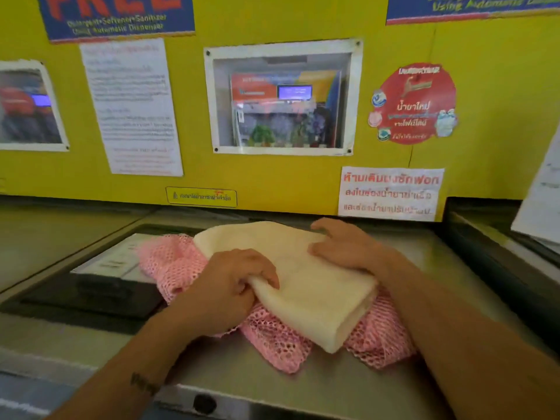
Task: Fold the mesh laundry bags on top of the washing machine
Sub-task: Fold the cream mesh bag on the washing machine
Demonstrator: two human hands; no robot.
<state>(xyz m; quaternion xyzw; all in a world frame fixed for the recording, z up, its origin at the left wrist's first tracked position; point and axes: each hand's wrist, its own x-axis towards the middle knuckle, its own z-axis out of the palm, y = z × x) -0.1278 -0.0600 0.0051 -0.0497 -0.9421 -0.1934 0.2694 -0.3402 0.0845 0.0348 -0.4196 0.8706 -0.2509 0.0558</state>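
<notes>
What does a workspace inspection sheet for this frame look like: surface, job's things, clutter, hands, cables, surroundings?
Surface: steel washing machine top, dark lid panel at left.
Job's things: cream mesh bag folded, lying on pink mesh bag.
Clutter: nothing seen.
Hands: left hand grips the cream bag's near edge; right hand rests on its top, fingers spread.
Cables: nothing seen.
Surroundings: yellow wall with paper notices, round red sticker, framed window.
</notes>
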